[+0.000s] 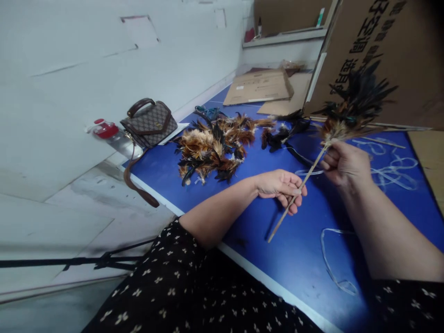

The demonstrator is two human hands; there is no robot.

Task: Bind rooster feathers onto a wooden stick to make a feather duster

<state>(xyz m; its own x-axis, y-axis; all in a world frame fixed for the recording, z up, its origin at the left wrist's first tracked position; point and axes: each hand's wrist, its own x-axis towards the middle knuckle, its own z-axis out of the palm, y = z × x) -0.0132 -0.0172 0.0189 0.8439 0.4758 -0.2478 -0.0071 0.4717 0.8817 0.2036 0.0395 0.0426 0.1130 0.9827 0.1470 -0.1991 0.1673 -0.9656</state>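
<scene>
A feather duster (357, 101) with dark and brown plumes on a thin wooden stick is held slantwise above the blue table. My left hand (282, 188) pinches the lower part of the stick between thumb and fingers. Just below the plumes, my right hand (347, 164) is closed at the top of the stick, where the feather ends meet it. Clear plastic string (395, 171) lies in loose loops beyond my right hand, and another loop (326, 259) rests nearer the front edge. To the left is a heap of brown and black feathers (211, 143).
A patterned handbag (152, 122) and a red-capped bottle (111, 134) stand at the table's left edge. Flattened cardboard (258, 85) lies at the back. A large cardboard sheet (409, 83) rises on the right. Black tripod legs (104, 261) are at lower left.
</scene>
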